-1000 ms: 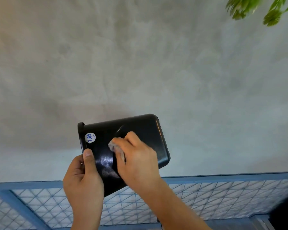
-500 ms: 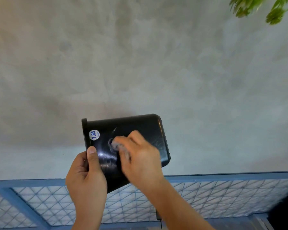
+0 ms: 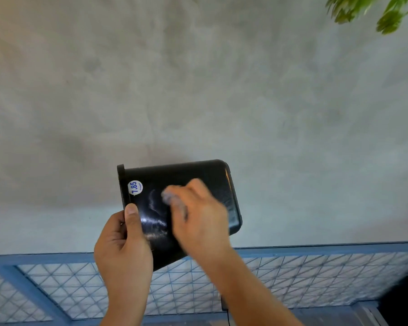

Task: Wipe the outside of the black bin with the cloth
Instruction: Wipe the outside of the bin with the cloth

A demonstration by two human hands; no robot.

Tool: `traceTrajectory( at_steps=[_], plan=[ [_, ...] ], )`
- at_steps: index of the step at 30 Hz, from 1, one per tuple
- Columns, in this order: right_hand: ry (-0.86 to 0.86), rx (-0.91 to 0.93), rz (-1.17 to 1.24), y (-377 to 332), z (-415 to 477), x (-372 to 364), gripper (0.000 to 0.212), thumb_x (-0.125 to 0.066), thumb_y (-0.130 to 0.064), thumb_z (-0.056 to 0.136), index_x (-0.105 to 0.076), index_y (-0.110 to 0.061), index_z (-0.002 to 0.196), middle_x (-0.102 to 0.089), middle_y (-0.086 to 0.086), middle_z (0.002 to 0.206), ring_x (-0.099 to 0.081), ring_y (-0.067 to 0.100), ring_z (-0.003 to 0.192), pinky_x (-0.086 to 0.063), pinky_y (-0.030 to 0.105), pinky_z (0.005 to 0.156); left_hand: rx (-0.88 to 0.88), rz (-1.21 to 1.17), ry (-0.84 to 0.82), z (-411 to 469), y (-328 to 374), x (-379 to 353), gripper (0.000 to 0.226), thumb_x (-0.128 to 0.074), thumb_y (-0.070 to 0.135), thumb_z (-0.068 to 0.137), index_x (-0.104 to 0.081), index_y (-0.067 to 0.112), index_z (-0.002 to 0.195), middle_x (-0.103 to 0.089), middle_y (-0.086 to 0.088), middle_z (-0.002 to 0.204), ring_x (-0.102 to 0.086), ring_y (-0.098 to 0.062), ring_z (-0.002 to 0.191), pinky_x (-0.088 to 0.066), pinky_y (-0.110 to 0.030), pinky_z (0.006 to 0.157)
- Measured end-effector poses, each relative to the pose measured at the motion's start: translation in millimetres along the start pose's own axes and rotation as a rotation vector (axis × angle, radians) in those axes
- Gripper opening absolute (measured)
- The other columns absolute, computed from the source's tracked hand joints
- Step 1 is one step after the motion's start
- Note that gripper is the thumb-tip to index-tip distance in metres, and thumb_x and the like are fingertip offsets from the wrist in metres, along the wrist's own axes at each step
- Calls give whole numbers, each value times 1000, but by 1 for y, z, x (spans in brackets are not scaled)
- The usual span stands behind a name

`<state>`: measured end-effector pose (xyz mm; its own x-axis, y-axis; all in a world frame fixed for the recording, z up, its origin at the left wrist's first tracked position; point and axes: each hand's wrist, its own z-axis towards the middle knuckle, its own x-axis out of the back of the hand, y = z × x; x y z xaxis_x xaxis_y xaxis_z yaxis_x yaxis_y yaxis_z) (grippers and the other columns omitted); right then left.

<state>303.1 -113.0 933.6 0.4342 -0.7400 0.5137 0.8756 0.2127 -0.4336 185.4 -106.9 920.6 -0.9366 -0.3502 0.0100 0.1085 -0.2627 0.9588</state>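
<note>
My left hand (image 3: pixel 123 245) comes up from below the black bin (image 3: pixel 186 175) and grips it at the rim end. The thumb lies flat along the outer wall just under a round white sticker (image 3: pixel 135 187), and the other fingers wrap out of sight behind the edge. My right hand (image 3: pixel 198 220) reaches across the middle of the bin's side, knuckles up and fingers curled down onto the cloth (image 3: pixel 169 197), pressing it against the plastic. That hand is smeared with motion blur, so I cannot make out each finger. The cloth is almost wholly hidden beneath them, and only a small pale grey wad shows at the fingertips. Both forearms are cut off by the bottom of the view. I am holding the bin in the air on its side, rim to the left and rounded base to the right. It is glossy black, with pale streaks and a bright glint on the wall between my two hands, and the sticker reads 7.85 in blue. Behind the bin is a mottled grey concrete surface (image 3: pixel 198 90). Below the bin runs a blue frame filled with wire mesh (image 3: pixel 292 274). Far up and to the right of the bin hang blurred green leaves (image 3: pixel 368 12).
</note>
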Motion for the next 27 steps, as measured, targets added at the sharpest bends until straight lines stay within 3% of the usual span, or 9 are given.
traceTrajectory(
  at_steps=[3,5,8,12,14,18,21,24,27],
  plan=[
    [110,-281,-44,49,22,16,17,-59,-30,101,-75,-31,104,-60,-10,101,-66,21,76,-58,39,70,3,-21,-17,-3,-3,0,38,-53,39,108,-66,21,77,-66,14,64,-58,0,61,-44,-9,55],
    [154,-337,-61,57,35,17,16,-60,-27,100,-76,-28,99,-58,-7,97,-64,25,74,-57,40,69,-7,-3,-28,-6,-7,-2,39,-52,44,107,-66,22,79,-67,11,69,-59,-5,63,-46,-16,59],
    [145,-165,-37,14,37,1,15,-60,-26,97,-75,-27,96,-58,-4,97,-62,25,72,-51,35,62,-32,14,-18,-11,-7,-5,38,-52,44,107,-66,21,79,-67,6,73,-60,-12,67,-46,-23,62],
    [-31,63,3,-34,10,-11,20,-56,-29,97,-73,-31,109,-59,-6,104,-64,17,68,-54,31,55,6,-23,-4,-4,-5,-3,44,-53,43,108,-65,20,73,-64,3,64,-53,-11,58,-45,-34,59],
    [17,-32,-1,-6,3,-2,16,-61,-25,99,-72,-33,107,-60,-8,104,-64,18,70,-56,33,58,55,-53,-9,3,-7,1,45,-54,47,107,-65,20,72,-62,6,61,-53,-10,58,-47,-38,62],
    [105,-402,-101,60,7,20,16,-56,-33,104,-71,-31,103,-59,-9,101,-66,21,77,-57,38,70,93,-85,-24,-1,-7,0,44,-52,47,107,-66,19,77,-64,9,62,-57,-4,57,-49,-34,62],
    [87,-204,-61,21,-2,2,17,-54,-30,104,-71,-30,103,-59,-8,104,-63,17,71,-56,37,61,84,-97,-23,-3,-8,-1,43,-53,48,107,-66,21,76,-65,5,65,-59,-11,62,-52,-38,63],
    [-90,69,8,-26,-31,-16,16,-54,-25,101,-69,-30,106,-58,-6,103,-61,13,68,-54,32,55,90,-112,-1,7,-15,3,46,-55,48,106,-65,19,72,-62,1,61,-55,-16,60,-48,-44,64],
    [-47,-69,-35,6,-29,-1,18,-52,-30,103,-69,-31,108,-57,-11,104,-62,12,69,-56,35,58,142,-161,5,13,-18,4,46,-56,49,105,-66,21,70,-60,7,60,-55,-16,62,-50,-44,66]
  ],
)
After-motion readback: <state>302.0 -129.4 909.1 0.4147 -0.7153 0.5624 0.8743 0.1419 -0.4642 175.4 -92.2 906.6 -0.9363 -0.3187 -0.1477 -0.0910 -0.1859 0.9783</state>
